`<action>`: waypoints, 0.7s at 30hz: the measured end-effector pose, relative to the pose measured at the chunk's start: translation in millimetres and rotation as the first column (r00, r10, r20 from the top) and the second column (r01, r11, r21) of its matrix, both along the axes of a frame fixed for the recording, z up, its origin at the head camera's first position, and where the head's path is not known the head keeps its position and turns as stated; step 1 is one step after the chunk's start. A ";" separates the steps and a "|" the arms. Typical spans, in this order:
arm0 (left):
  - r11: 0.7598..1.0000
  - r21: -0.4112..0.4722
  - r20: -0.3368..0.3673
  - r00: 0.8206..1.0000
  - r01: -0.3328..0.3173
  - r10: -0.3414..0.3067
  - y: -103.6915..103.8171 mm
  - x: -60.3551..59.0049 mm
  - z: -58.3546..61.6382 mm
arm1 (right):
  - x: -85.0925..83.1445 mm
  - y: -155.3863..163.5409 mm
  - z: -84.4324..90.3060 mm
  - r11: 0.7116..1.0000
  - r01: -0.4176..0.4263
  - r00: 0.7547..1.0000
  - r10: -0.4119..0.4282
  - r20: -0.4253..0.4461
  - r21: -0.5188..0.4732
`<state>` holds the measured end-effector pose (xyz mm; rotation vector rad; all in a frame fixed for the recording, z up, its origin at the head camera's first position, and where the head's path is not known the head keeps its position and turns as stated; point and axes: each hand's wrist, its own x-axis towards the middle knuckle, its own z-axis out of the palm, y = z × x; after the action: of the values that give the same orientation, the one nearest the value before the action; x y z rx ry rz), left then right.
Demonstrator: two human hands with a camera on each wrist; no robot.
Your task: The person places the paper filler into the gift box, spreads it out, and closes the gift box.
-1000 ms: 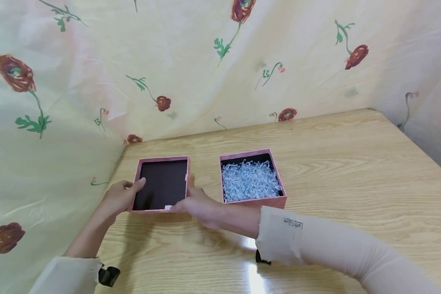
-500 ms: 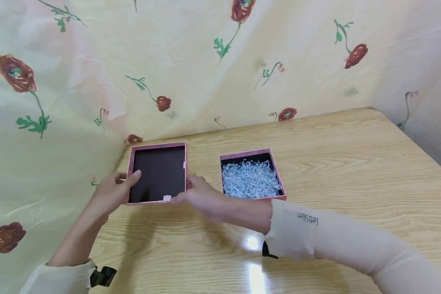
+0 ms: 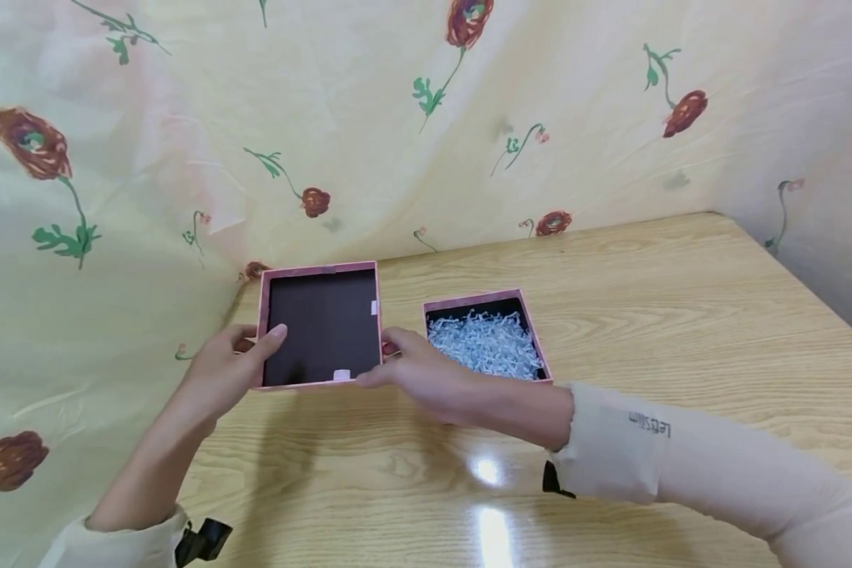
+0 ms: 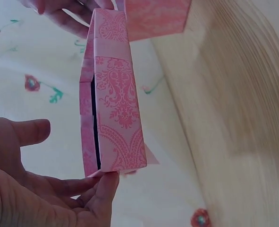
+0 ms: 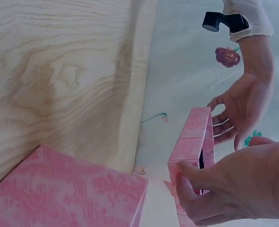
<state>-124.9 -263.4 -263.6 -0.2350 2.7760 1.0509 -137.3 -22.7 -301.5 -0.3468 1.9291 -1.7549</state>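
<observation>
A shallow pink patterned box lid [image 3: 319,325], its black inside facing me, is held up above the table by both hands. My left hand [image 3: 220,375] holds its left edge, the thumb lying over the rim; in the left wrist view, fingertips [image 4: 108,182] meet a corner of the lid [image 4: 118,94]. With the right hand [image 3: 426,375] I grip its lower right corner, thumb along the near rim, as the right wrist view also shows. Just right of that hand stands an open pink box [image 3: 539,351] filled with pale blue shredded paper [image 3: 484,343]. My right forearm covers the box's front.
The wooden table [image 3: 646,315] reaches to a flowered cloth [image 3: 369,102] hanging behind it and along the left. In the right wrist view, the pink box [image 5: 68,189] stands close to the right hand. Small white tabs [image 3: 341,375] show inside the lid's rim.
Both hands have lifted the lid upward and away from the near edge, then shifted it slightly right. The box with shredded paper has stayed put.
</observation>
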 end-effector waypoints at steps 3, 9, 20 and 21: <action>1.000 0.002 -0.037 0.999 0.016 -0.016 9.3 0.0 1.5 | 1.1 12.2 2.1 0.998 0.016 1.000 -0.015 -0.015 0.057; 0.999 0.023 -0.041 0.999 0.037 -0.036 30.6 -2.6 5.8 | 2.4 41.7 9.0 0.991 0.000 1.000 0.003 -0.022 0.136; 0.986 0.128 -0.053 0.994 0.106 -0.100 81.6 -15.2 3.1 | 0.6 99.1 19.1 1.000 -0.014 0.999 0.014 -0.047 0.012; 0.983 0.140 -0.060 0.992 0.116 -0.109 86.9 -16.6 2.3 | 0.1 104.4 19.7 1.000 -0.010 0.999 0.011 -0.044 0.009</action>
<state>-141.5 -176.5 -261.4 -0.0320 2.7062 1.2369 -137.2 81.7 -281.8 -0.3944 1.9612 -1.7452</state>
